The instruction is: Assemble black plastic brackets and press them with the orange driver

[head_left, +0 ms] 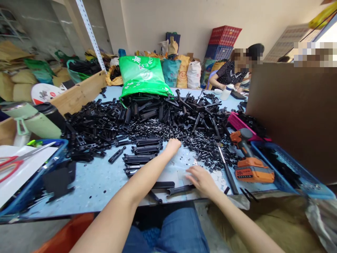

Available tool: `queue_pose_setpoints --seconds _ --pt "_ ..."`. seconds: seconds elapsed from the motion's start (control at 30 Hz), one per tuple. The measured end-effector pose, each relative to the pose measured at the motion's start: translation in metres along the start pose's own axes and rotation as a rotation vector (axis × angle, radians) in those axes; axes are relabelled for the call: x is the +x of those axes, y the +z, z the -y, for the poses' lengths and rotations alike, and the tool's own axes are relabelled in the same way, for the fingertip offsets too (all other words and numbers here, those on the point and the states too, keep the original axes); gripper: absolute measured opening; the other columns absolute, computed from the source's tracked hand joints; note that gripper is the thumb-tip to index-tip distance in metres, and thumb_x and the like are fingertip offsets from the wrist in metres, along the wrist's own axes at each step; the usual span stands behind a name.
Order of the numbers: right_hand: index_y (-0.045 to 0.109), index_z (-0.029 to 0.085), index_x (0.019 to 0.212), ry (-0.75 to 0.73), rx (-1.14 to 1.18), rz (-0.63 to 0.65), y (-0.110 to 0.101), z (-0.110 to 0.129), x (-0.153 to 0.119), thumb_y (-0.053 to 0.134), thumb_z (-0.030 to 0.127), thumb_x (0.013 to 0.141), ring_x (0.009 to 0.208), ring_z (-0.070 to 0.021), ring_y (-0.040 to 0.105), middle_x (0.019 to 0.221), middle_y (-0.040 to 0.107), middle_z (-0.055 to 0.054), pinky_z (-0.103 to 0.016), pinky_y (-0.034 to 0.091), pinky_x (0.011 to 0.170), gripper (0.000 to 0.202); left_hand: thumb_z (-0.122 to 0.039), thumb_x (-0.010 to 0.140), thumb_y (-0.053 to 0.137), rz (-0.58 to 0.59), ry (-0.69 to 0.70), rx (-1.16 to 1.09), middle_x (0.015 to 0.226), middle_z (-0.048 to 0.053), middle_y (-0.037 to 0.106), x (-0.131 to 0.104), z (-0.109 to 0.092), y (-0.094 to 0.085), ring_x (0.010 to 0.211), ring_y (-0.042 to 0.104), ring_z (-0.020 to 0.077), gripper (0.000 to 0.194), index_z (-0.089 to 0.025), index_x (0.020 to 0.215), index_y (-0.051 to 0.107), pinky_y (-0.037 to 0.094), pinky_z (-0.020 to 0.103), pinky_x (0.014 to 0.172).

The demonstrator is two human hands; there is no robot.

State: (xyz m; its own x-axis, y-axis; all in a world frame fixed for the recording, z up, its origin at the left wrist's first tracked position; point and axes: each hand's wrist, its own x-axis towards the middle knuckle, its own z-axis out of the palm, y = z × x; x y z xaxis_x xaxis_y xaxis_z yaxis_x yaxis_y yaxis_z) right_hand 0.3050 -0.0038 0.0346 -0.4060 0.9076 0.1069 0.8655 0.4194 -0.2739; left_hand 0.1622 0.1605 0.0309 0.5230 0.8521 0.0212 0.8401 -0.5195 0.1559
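Head view: mid-frame stack [140,159] lined up, loose heap [89,123] remaining; your left hand [173,147] curled, contents hidden, right hand [202,178] spread, looks empty.

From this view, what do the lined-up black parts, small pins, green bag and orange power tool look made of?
Black parts: probably moulded plastic, satin, from the soft highlights; coated metal possible.
Small pins: likely bright metal; silvery shafts glint.
Green bag: plastic, possibly woven; printed, slight sheen.
Orange power tool: likely matte plastic housing; even colour.
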Motion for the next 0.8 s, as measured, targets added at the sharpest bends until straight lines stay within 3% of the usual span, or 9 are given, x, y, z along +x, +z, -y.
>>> queue_pose_setpoints --seconds 0.17,0.3,0.4,0.5,0.6,0.7,0.8 --pt "0.055 0.015 0.107 0.371 -0.248 -0.114 -0.005 -0.037 0.075 0.044 0.025 0.089 0.1 -0.0232 0.049 0.104 0.056 -0.013 -0.031 0.04 0.08 0.023 -0.032 0.086 0.052 -0.06 -0.05 0.015 0.111 0.008 0.056 -0.008 -0.008 0.008 0.096 0.057 0.0196 0.031 -0.014 0.111 0.053 0.048 0.041 0.081" --pt "0.055 0.012 0.101 0.405 -0.237 -0.119 -0.004 -0.049 0.099 0.044 0.018 0.088 0.089 -0.0216 0.055 0.097 0.056 -0.014 -0.03 0.042 0.072 0.019 -0.026 0.088 0.049 -0.109 -0.038 -0.035 0.104 0.008 0.058 -0.022 -0.012 -0.006 0.093 0.057 0.0186 0.021 -0.012 0.101 0.057 0.048 0.038 0.081" --pt "0.055 0.012 0.105 0.369 -0.193 -0.123 -0.007 -0.047 0.087 0.042 0.021 0.089 0.088 -0.0208 0.057 0.102 0.055 -0.014 -0.031 0.043 0.075 0.022 -0.018 0.091 0.04 -0.165 -0.01 -0.092 0.102 0.011 0.059 -0.057 0.001 -0.02 0.098 0.054 0.0193 0.02 -0.011 0.097 0.058 0.044 0.035 0.085" --pt "0.057 0.016 0.104 0.265 -0.091 -0.105 -0.009 -0.029 0.064 0.045 0.024 0.089 0.089 -0.0163 0.057 0.107 0.055 -0.01 -0.027 0.043 0.079 0.021 -0.02 0.093 0.035 -0.218 0.0 -0.144 0.103 0.01 0.058 -0.122 0.028 -0.031 0.1 0.052 0.0183 0.023 -0.013 0.105 0.054 0.042 0.032 0.089" --pt "0.06 0.019 0.096 0.081 0.187 -0.086 -0.008 0.003 0.043 0.05 0.029 0.087 0.08 -0.0139 0.058 0.095 0.06 -0.006 -0.025 0.044 0.074 0.017 -0.022 0.093 0.033 -0.332 -0.034 -0.297 0.094 0.007 0.06 -0.193 0.057 -0.032 0.09 0.055 0.0175 0.023 -0.016 0.099 0.055 0.045 0.032 0.083" --pt "0.059 0.018 0.084 0.019 0.392 -0.008 -0.005 0.034 0.029 0.056 0.035 0.083 0.066 -0.0133 0.056 0.074 0.061 -0.002 -0.024 0.043 0.062 0.017 -0.022 0.092 0.036 -0.271 -0.046 -0.347 0.088 0.006 0.06 -0.241 0.071 -0.027 0.082 0.056 0.0172 0.021 -0.018 0.096 0.056 0.046 0.031 0.076" --pt "0.057 0.018 0.075 -0.01 0.358 0.051 -0.004 0.049 0.025 0.057 0.034 0.083 0.066 -0.0135 0.055 0.071 0.059 -0.001 -0.023 0.041 0.061 0.018 -0.017 0.091 0.036 -0.177 -0.057 -0.27 0.086 0.007 0.059 -0.257 0.068 -0.025 0.082 0.055 0.0185 0.021 -0.016 0.093 0.056 0.046 0.032 0.075"
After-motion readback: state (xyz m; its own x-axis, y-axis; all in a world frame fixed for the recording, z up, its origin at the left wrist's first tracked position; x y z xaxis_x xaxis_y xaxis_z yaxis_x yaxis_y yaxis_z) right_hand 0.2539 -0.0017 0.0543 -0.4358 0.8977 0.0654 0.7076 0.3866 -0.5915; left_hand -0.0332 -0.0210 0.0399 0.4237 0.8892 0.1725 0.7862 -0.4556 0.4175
